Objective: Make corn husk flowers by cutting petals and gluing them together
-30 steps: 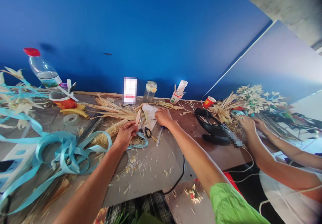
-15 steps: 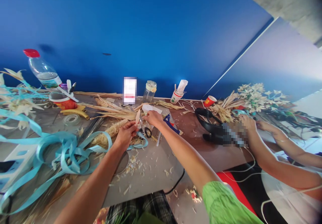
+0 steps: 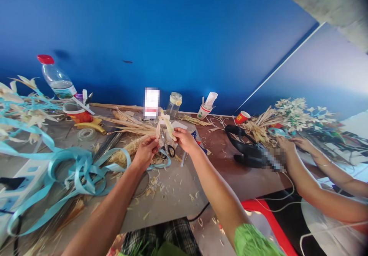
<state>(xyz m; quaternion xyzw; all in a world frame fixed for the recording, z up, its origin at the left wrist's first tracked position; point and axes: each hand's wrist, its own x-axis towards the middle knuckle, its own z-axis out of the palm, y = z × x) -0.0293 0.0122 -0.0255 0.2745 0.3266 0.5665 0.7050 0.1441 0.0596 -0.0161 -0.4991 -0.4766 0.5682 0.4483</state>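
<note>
Just left of the frame's centre, the left hand has its grip pinched tight, thumb against fingertips, on a pale pointed petal that stands up from the fingers. The right hand, a touch to the right, has its grip closed the same way on the lower end of a yellowish husk, which leans up and left, its top near the petal's. So both pieces are held up at mid-frame, above the tabletop, the hands near each other but apart.

I see scissors with dark handles between and just below the hands. Pale shavings are scattered lower down, towards the bottom centre.

On the left side of the frame a blue ribbon lies in loose loops, with a tape roll above it and a red-capped bottle further up. Behind the hands, against the blue wall, stand a phone, blurred over, and a clear jar.

At the right edge, another person's arms reach in near dry husks and white flowers; whether those hands hold anything, I cannot tell.
</note>
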